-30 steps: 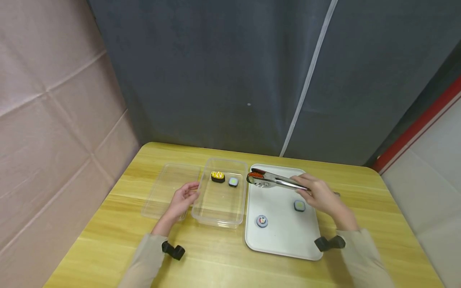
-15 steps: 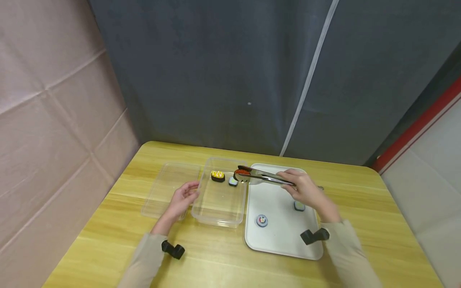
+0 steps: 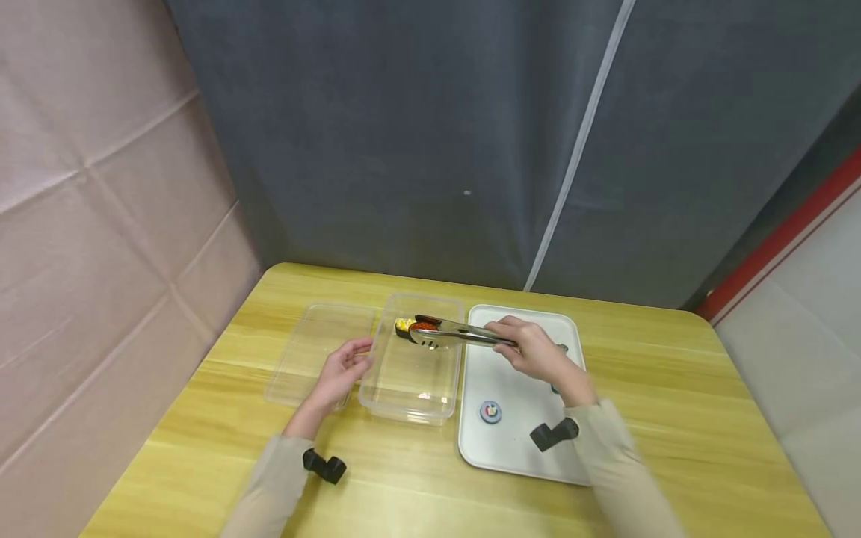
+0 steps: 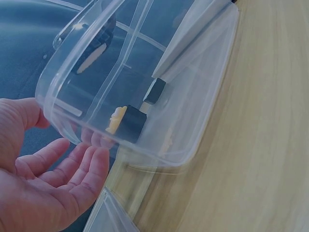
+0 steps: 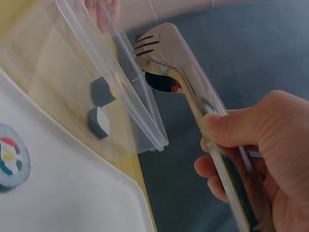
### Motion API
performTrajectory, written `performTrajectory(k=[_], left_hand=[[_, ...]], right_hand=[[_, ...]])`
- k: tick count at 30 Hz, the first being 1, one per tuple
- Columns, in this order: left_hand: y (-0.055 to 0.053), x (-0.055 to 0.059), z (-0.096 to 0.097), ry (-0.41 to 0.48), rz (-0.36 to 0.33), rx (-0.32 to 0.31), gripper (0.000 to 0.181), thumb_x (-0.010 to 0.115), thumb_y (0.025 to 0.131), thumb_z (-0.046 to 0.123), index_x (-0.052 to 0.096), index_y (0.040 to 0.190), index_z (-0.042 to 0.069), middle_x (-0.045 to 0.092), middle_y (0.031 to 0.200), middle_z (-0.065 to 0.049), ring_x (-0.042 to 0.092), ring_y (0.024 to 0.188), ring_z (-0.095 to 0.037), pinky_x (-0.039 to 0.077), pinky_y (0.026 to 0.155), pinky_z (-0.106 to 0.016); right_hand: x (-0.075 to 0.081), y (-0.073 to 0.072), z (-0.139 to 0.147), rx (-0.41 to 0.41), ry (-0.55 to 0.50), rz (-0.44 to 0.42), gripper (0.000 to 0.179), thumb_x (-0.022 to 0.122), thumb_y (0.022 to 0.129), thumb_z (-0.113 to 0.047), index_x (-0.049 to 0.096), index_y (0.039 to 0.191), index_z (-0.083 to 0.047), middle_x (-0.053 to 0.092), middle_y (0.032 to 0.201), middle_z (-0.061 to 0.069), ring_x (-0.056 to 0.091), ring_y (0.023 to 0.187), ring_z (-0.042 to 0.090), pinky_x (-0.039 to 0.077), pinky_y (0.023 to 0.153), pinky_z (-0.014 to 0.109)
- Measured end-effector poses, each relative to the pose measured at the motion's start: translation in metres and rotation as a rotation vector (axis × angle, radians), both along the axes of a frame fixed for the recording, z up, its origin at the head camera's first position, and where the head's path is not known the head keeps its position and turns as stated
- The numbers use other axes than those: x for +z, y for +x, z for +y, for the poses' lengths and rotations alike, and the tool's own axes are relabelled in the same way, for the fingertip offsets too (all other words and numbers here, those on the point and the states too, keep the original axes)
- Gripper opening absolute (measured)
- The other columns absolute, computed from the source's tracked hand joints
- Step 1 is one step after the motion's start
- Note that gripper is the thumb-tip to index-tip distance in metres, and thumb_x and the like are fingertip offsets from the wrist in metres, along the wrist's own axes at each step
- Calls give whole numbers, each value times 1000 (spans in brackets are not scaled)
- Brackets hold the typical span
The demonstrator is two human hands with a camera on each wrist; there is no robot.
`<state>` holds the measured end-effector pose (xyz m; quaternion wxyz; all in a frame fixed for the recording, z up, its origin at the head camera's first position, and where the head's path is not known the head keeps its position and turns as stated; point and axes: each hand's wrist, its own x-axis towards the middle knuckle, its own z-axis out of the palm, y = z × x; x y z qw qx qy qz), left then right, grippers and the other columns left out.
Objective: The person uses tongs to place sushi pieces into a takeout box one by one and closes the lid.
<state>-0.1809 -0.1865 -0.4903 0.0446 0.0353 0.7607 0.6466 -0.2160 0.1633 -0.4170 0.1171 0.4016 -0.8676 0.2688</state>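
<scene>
My right hand [image 3: 531,351] grips metal tongs [image 3: 464,334], whose tips pinch a red-topped gunkan sushi piece [image 3: 424,326] above the clear plastic box [image 3: 403,413]. In the right wrist view the tong heads [image 5: 161,48] stand above the box rim, largely hiding the piece. My left hand [image 3: 343,371] rests its loose fingers against the box's left wall, the thumb near the rim. Inside the box sit a yellow-topped gunkan piece [image 4: 131,124] and a small dark-wrapped roll [image 5: 99,122]; in the head view the tongs cover that roll.
A clear lid [image 3: 303,355] lies left of the box. To the right is a white tray [image 3: 484,448] bearing a round sushi roll [image 3: 491,412] and another roll mostly hidden under my right forearm. A dark curtain [image 3: 403,149] stands behind the table.
My right hand has moved left with the tongs, carrying the red-topped piece from the tray's left edge to over the box, beside the yellow-topped one. My left hand stays put.
</scene>
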Motion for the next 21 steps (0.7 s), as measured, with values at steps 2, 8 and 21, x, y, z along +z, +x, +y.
performTrajectory(k=[2, 8, 21], left_hand=[[0, 1, 0, -2, -6, 6, 42, 55, 93, 7, 45, 132, -3, 49, 130, -24, 50, 111, -31, 47, 85, -23], [0, 1, 1, -12, -16, 25, 41, 55, 92, 6, 46, 131, -3, 51, 129, -23, 51, 109, -29, 48, 86, -29], [1, 3, 1, -8, -9, 26, 41, 55, 92, 3, 46, 131, -5, 51, 128, -25, 51, 111, -35, 48, 86, -28]], right_hand=[[-3, -1, -5, 9, 5, -7, 32, 69, 81, 3, 65, 112, 1, 65, 98, 11, 55, 71, 14, 49, 62, 30], [-7, -4, -18, 25, 18, -15, 32, 69, 80, 3, 65, 112, 1, 64, 96, 12, 53, 70, 14, 48, 61, 29], [-9, -6, -45, 43, 120, -5, 29, 64, 80, 4, 66, 108, 0, 63, 90, 7, 49, 67, 12, 45, 60, 26]])
